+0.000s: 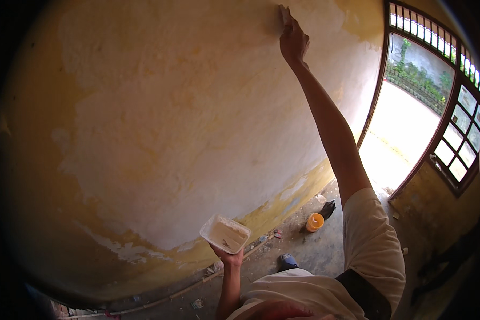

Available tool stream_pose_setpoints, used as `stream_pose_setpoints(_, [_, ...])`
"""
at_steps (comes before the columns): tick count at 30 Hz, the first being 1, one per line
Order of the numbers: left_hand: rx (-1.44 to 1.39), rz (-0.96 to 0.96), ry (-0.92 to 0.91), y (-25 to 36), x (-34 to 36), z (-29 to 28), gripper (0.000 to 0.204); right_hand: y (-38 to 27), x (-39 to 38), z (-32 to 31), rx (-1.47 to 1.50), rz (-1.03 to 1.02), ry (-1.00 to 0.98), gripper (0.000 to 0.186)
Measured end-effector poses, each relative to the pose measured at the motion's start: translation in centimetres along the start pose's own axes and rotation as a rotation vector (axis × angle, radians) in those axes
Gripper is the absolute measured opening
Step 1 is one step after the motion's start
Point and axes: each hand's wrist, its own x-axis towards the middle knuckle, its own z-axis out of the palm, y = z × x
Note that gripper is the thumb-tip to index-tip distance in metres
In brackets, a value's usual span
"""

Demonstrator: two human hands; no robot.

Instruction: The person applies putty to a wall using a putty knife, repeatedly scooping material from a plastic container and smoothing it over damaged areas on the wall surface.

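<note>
At the top of the frame, my right hand (294,42) is closed on a tool (284,14), its long edge pointing up by the wall (170,117). Far down and left, my left hand (229,258) cups the tub (208,227) from below.

1. We see a whitish rectangular tub (208,224) with rounded corners, held low before the wall, its open top facing us.
2. Inside it we make out smooth beige paste (225,232), with a small dark mark.
3. High up, we see a narrow, flat hand tool (283,14) at the wall, its far end pointing upward.
4. We find the wall (160,117) yellow, broadly coated in patchy off-white.
</note>
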Motion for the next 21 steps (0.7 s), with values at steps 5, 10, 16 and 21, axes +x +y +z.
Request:
stream_pose_setpoints(5, [0.001, 0.001, 0.005, 0.1, -0.2, -0.1, 0.061, -5.5, -13.0, 4.3, 0.027, -0.727, 0.006, 0.049])
stream_pose_setpoints(10, [0.044, -0.04, -0.025, 0.1, 0.3, 0.5, 0.061, -8.4, -25.0, 0.2, 0.243, -1.045, -0.383, 0.052])
stream_pose_setpoints(16, [0.007, 0.004, -0.039, 0.5, -0.2, 0.7, 0.061, -6.5, -10.3, -0.6, 0.356, -0.721, -0.042, 0.043])
stream_pose_setpoints(21, [-0.037, -0.028, -0.012, 0.0, 0.1, -0.1, 0.061, -4.3, 2.0, 3.6, 0.075, -0.43, 0.16, 0.042])
